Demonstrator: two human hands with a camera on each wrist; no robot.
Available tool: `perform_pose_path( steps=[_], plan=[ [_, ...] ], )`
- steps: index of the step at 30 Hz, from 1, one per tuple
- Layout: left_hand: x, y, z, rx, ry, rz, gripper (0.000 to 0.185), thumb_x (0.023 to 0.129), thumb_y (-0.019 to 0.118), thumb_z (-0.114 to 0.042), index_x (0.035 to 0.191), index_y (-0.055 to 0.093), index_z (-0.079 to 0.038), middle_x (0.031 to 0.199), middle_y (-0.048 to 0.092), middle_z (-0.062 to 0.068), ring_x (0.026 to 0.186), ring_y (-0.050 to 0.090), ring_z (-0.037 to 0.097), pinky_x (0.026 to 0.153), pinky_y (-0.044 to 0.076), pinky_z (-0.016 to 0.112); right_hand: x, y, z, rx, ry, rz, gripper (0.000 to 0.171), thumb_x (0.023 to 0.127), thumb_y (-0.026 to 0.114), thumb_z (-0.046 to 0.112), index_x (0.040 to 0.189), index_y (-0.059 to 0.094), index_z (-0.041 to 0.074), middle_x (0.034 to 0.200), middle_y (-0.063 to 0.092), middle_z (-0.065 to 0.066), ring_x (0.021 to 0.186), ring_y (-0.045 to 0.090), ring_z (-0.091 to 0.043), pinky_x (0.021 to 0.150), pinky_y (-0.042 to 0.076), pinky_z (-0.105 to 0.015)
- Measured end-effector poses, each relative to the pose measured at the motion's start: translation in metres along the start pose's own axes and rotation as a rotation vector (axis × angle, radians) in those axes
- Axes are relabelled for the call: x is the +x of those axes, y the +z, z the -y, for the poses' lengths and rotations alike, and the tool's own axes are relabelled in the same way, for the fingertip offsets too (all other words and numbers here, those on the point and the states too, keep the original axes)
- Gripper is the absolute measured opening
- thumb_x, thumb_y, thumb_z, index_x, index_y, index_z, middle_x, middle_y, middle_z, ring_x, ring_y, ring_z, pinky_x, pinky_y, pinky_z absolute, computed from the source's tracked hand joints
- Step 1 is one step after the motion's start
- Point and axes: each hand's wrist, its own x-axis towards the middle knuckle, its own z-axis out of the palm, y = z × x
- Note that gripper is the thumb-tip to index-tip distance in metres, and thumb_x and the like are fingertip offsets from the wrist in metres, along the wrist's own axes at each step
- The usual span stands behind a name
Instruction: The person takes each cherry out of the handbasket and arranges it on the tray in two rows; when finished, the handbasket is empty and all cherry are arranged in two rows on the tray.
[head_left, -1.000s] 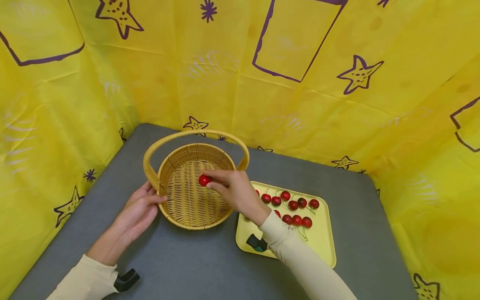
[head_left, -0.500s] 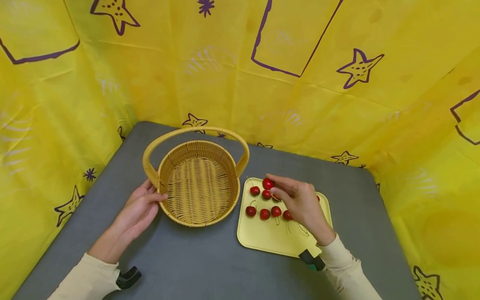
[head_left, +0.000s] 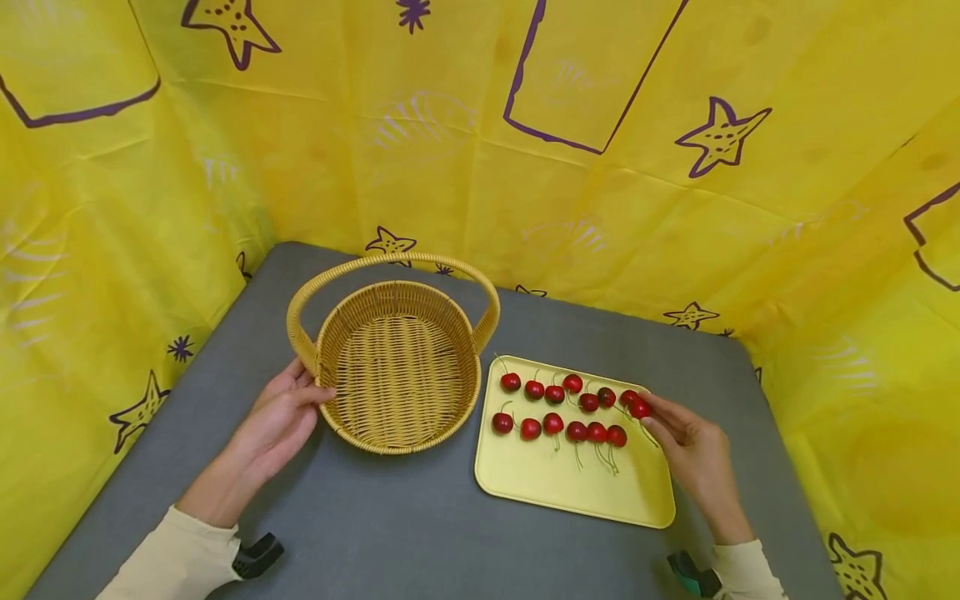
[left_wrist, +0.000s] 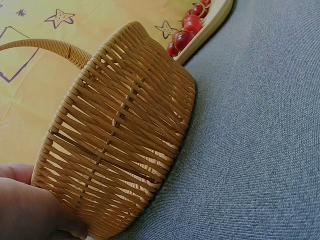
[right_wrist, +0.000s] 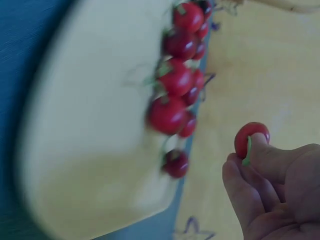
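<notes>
A round wicker basket with a tall arched handle stands left of centre in the head view. My left hand holds its left rim, thumb over the edge, fingers partly hidden outside; the left wrist view shows the woven side wall. To the right lies a pale yellow tray bearing two rows of red cherries with green stems. Over the tray's right end my right hand pinches one cherry between thumb and fingers, its stem trailing down. The right wrist view shows that cherry raised clear of the tray.
Basket and tray stand on a grey cloth-covered table, a narrow gap between them. Yellow curtains with purple starfish drawings hang behind and at both sides. The basket's handle arches above its opening.
My right hand, pinching a cherry throughout, has moved from above the basket rightward across the tray to its right end, uncovering the cherry rows. The left hand stays at the basket rim.
</notes>
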Motion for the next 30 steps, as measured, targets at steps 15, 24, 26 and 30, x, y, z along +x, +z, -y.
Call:
perform_pose_path(
  steps=[15,24,26,30],
  plan=[
    [-0.003,-0.004,-0.002,-0.005,-0.001,-0.006,0.092,0.099,0.037,0.021,0.17,-0.01,-0.014,0.177,-0.008,0.01,0.161,-0.005,0.018,0.13,0.007,0.031,-0.024,0.012,-0.034,-0.078,0.062,0.014,0.036,0.096,0.076,0.005,0.132,0.074,0.003,0.117,0.076,-0.022,0.101,0.075,-0.024,0.074,0.05,-0.004],
    [-0.004,-0.002,-0.001,-0.022,0.006,0.004,0.092,0.098,0.037,0.021,0.17,-0.01,-0.013,0.177,-0.008,0.011,0.162,-0.005,0.018,0.13,0.007,0.031,-0.028,0.017,-0.036,-0.123,0.055,0.028,0.036,0.096,0.076,0.004,0.133,0.073,0.002,0.118,0.076,-0.021,0.101,0.076,-0.035,0.075,0.045,0.001],
    [-0.004,-0.002,-0.002,-0.022,0.005,0.003,0.092,0.098,0.038,0.021,0.17,-0.009,-0.013,0.177,-0.007,0.011,0.162,-0.004,0.018,0.13,0.007,0.031,-0.029,0.018,-0.037,-0.123,0.046,0.036,0.037,0.097,0.076,0.005,0.133,0.073,0.003,0.119,0.076,-0.022,0.101,0.076,-0.038,0.076,0.044,0.002],
    [-0.004,-0.004,-0.002,-0.002,-0.001,0.001,0.092,0.098,0.039,0.02,0.17,-0.008,-0.012,0.177,-0.005,0.012,0.162,-0.002,0.019,0.129,0.011,0.03,-0.03,0.02,-0.038,-0.116,0.039,0.048,0.037,0.097,0.076,0.005,0.134,0.072,0.002,0.12,0.075,-0.022,0.102,0.076,-0.038,0.077,0.043,0.002]
  ],
)
